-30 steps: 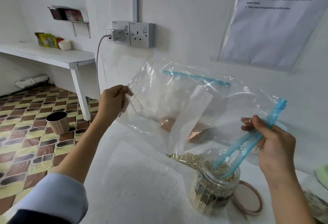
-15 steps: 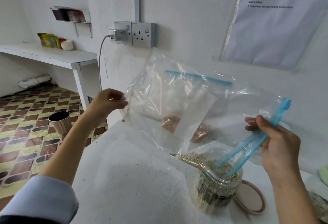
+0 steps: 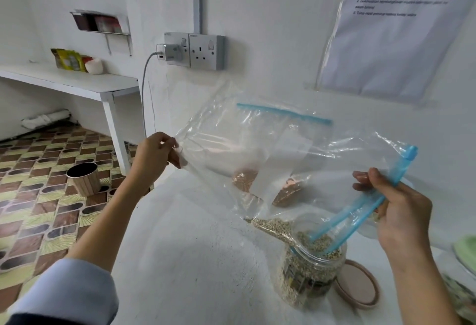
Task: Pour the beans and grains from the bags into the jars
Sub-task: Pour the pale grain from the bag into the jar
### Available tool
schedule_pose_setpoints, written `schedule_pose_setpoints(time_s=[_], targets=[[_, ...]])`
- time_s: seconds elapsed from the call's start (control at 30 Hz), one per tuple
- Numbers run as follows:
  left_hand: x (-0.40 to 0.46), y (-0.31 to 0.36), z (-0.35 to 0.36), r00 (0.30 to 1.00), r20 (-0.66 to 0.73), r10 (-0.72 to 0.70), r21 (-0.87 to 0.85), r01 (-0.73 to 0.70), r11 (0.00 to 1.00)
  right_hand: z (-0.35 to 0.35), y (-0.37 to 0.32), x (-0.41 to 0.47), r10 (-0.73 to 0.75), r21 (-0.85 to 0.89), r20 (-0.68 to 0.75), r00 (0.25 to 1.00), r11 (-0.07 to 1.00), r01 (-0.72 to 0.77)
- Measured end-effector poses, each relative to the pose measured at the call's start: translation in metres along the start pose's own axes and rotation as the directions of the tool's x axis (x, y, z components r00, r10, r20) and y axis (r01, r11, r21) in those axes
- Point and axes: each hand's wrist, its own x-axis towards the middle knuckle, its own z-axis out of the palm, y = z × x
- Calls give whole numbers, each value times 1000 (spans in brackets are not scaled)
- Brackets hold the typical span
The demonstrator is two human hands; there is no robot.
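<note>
Lifted a little higher than half a second back, with more grains slid down toward the low corner. Left grip (image 3: 154, 156) pinching the closed end of the clear bag (image 3: 231, 149), fingers curled tight on the plastic, held up high and away from the jar. Right grip (image 3: 398, 211) curled round the blue zip strip (image 3: 360, 211) at the open end, thumb on top, just above and right of the jar (image 3: 309, 275). Bag stretched long between both grips, sloping down from left to right, mouth end dipping into the jar's top. Small line of pale grains (image 3: 270, 228) lying in the bag's low fold, right at the jar's rim and spilling in. Jar nearly full, standing near the right side of the bench (image 3: 193, 260), round lid (image 3: 356, 288) flat just beside it. Right grip nearer the jar, so likely the one to keep the mouth aimed. Left grip probably needs to go higher still to tip out the last grains. Another bag with brown grains (image 3: 244, 179) seen through the plastic, back by the wall.
</note>
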Motion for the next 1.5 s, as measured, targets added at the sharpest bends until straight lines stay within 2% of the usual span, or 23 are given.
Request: schedule_pose_setpoints(time_s=[0.07, 0.17, 0.27, 0.57, 0.87, 1.07, 1.2, 1.4, 1.5], targets=[[-2, 1, -2, 997, 74, 15, 0, -15, 1000, -1, 0, 0, 3, -1, 0, 1000, 1000, -3], [-3, -2, -7, 963, 270, 24, -51, -11, 999, -1, 1, -1, 19, -1, -8, 1000, 1000, -19], [-5, -9, -7, 928, 369, 44, 16, -54, 998, -1, 0, -3, 25, -2, -21, 999, 1000, -25], [-6, -7, 1, 966, 246, 76, -111, -49, 993, 3, -4, -5, 37, -7, -31, 999, 999, -38], [-6, -6, 0, 959, 239, 151, -42, -145, 989, -1, -2, -1, 25, -24, -7, 1000, 999, -25], [-7, -5, -7, 956, 259, 137, -168, -95, 981, -6, 1, 2, 41, -25, -17, 999, 999, -41], [-6, -6, -6, 961, 241, 138, -109, -114, 987, -3, 0, 1, 40, -30, -17, 999, 999, -40], [-2, -14, -5, 971, 227, 77, -80, -61, 995, -1, -2, -1, 31, -37, -21, 999, 999, -32], [-3, -14, -6, 960, 248, 129, -2, -133, 991, -1, -1, 0, 24, -39, -18, 1000, 999, -25]])
